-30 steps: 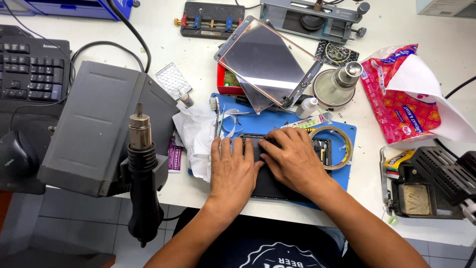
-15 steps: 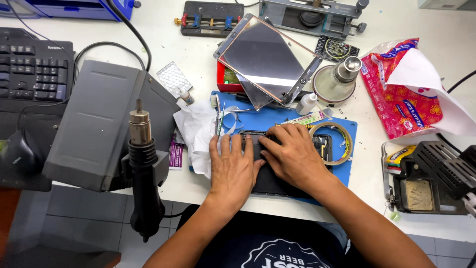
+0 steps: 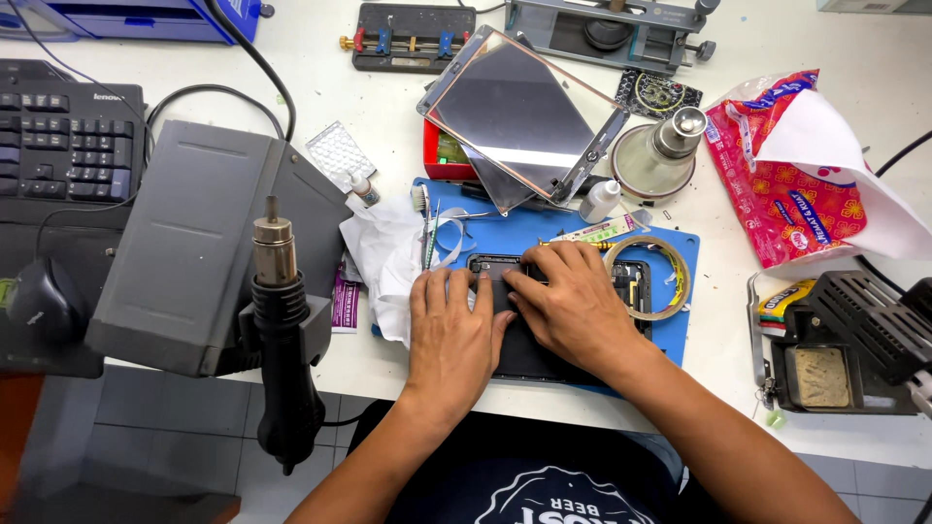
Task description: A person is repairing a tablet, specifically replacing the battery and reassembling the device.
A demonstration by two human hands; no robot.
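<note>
Phone [image 3: 524, 349], dark, opened, flat on blue mat [image 3: 680, 335]. Left hand [image 3: 449, 335] palm-down on its near half, fingers together. Right hand [image 3: 573, 306] beside it, fingertips pressed on its top edge. Tape ring [image 3: 670, 281] at mat's right.

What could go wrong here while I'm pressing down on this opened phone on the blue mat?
Both the left hand and right hand lie flat on the opened phone, so hard pressure might stress its exposed parts. The phone's near end seems to reach the blue mat edge by the table's rim, so it could slide off. The hot air gun hangs in its holder close to the left forearm; if hot, a bump could burn.
</note>
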